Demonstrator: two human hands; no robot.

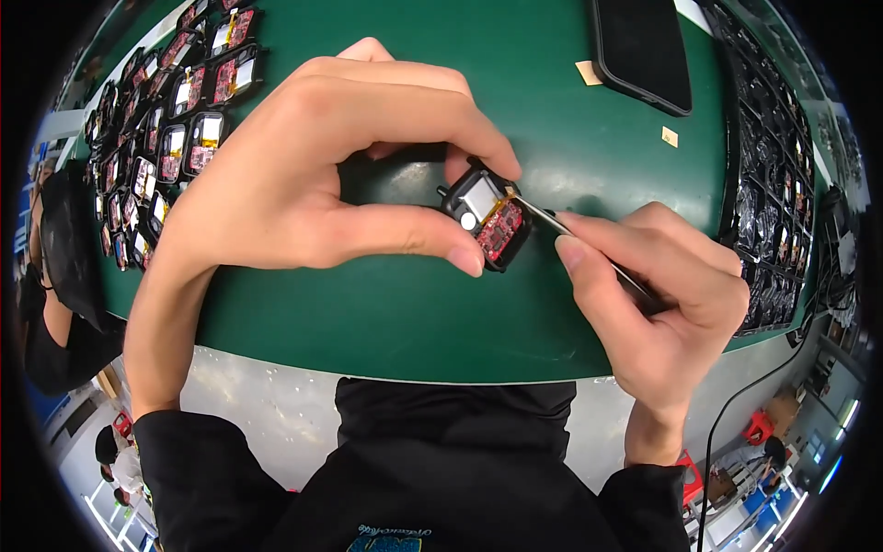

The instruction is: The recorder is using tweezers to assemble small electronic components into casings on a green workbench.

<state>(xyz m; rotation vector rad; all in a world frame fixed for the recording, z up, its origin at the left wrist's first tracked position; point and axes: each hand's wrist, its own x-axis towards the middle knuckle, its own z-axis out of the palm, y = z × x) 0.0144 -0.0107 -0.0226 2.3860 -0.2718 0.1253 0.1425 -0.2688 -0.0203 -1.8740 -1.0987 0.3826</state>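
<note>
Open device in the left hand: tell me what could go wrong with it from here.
The thin metal tool in the right hand has its tip close to the red circuit board; a slip might scratch it.
The open device is pinched between the thumb and fingers of the left hand, so a hard push might twist it loose.

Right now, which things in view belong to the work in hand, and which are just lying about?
Part of the work:
- small black-cased device, in the left hand
- slim metal tool, in the right hand, its tip at the device
- similar open units at left, probably

Seemingly just lying about:
- black phone-like slab
- two small pale tags
</note>
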